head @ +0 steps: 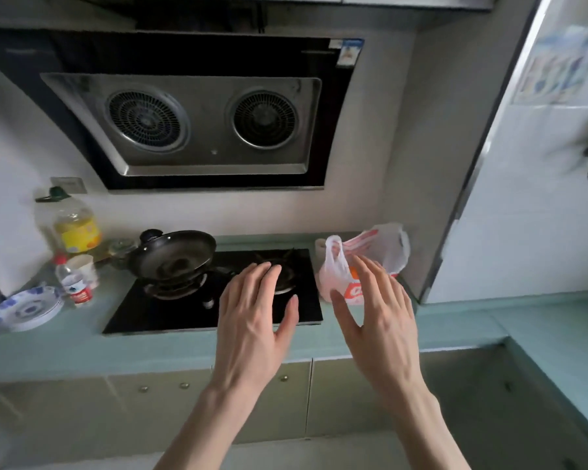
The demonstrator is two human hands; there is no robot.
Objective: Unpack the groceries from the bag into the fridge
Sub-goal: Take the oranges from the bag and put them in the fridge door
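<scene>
1. Bag (360,266): thin white plastic carrier with red/orange print, standing on the desk (455,320) in the back right corner, just right of the hob (170,313), against the wall. Something boxy with orange print shows through the film; contents otherwise unreadable.
2. Orientation: bag sits roughly upright, long axis near vertical, mouth and handle loops on top. The left loop stands up toward the camera; the rest of the top slumps back toward the wall.
3. Hands: both empty, fingers straight and spread, palms down. Right hand (377,313) is in front of the bag; its fingertips overlap the bag in view, contact can't be confirmed. Left hand (258,310) hovers over the right burner, apart from the bag.
4. Step in hand, my read: reaching to grab or open the bag. Nothing unpacked yet.
5. Doing it well: take both handle loops, one per hand, and pull the mouth apart, or lift by both loops so it hangs level. Film is limp, so a one-loop lift would likely tip the contents out. Support the boxy item from below if heavy.
6. Surroundings: black pan (174,256) on the left burner, oil bottle (72,225), small water bottle (75,283) and plates (28,310) far left, extractor hood (190,123) above. Fridge not in view.
</scene>
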